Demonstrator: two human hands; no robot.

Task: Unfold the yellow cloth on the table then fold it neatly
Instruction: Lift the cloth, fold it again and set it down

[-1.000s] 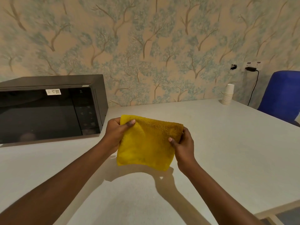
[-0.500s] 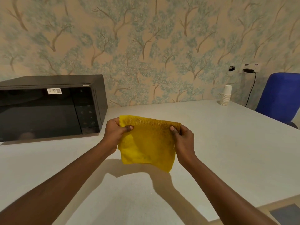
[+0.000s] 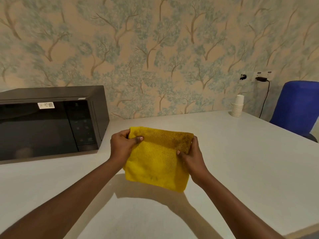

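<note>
The yellow cloth (image 3: pixel 155 161) is folded into a small rectangle and hangs in the air above the white table (image 3: pixel 241 161), casting a shadow below. My left hand (image 3: pixel 121 146) pinches its upper left corner, thumb on the front. My right hand (image 3: pixel 191 156) grips the right edge a little below the upper right corner, thumb pressed on the front face. The cloth's lower edge hangs free, tilted down to the right.
A black microwave (image 3: pixel 48 125) stands at the back left of the table against the wallpapered wall. A stack of white paper cups (image 3: pixel 238 106) sits at the back right. A blue chair (image 3: pixel 298 107) stands beyond the table's right edge, under a wall socket with a plugged cable.
My right thumb has slid down from the top right corner to lower on the right edge. The cloth stays held up between both hands.
</note>
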